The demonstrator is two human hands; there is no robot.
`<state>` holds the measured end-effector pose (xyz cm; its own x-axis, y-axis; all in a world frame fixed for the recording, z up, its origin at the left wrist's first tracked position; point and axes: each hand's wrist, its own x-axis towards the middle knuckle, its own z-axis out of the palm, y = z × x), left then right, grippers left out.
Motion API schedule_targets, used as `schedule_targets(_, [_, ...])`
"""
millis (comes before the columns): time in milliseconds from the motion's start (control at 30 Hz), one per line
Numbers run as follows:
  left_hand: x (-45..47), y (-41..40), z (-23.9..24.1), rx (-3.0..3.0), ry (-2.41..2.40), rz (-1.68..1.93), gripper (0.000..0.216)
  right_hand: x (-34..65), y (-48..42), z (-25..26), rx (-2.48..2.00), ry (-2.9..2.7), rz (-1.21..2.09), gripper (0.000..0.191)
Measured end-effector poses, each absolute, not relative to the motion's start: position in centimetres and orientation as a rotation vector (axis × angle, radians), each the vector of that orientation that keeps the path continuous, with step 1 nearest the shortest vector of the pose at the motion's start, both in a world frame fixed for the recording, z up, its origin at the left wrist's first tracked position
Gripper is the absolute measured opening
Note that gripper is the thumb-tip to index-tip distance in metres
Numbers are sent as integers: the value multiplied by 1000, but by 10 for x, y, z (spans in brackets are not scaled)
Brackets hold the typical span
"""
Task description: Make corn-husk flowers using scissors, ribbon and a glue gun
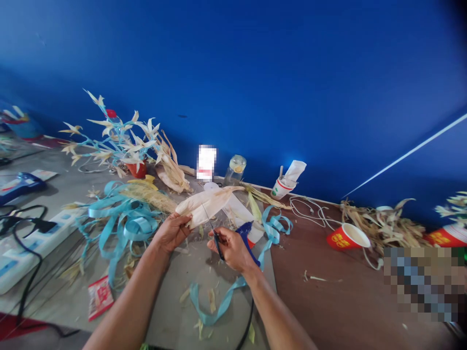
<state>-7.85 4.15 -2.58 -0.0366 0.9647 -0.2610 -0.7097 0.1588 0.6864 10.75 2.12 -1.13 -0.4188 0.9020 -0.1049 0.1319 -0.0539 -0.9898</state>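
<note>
A long, pale dried corn husk is pinched at its left end by my left hand. Its narrow tip stretches away to the upper right. My right hand is closed round the handles of a pair of scissors, whose thin blade lies against the husk's lower edge. Whether the blades are apart I cannot tell. Beside my right hand lies a blue tool, partly hidden by the hand. Light blue ribbon curls over the grey work surface in front of my wrists.
At the left stand a flower arrangement of husk blooms and a white power strip with black cords. A blue ribbon heap lies nearer. A glass jar stands by the wall. Rightward are a red paper cup and dried husks.
</note>
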Motion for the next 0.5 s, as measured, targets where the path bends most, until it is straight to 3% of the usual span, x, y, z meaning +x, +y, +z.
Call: schedule_targets(500, [-78,40,-22,393,825,1412,22,112,25,-27,-1137,-1732,1415,33])
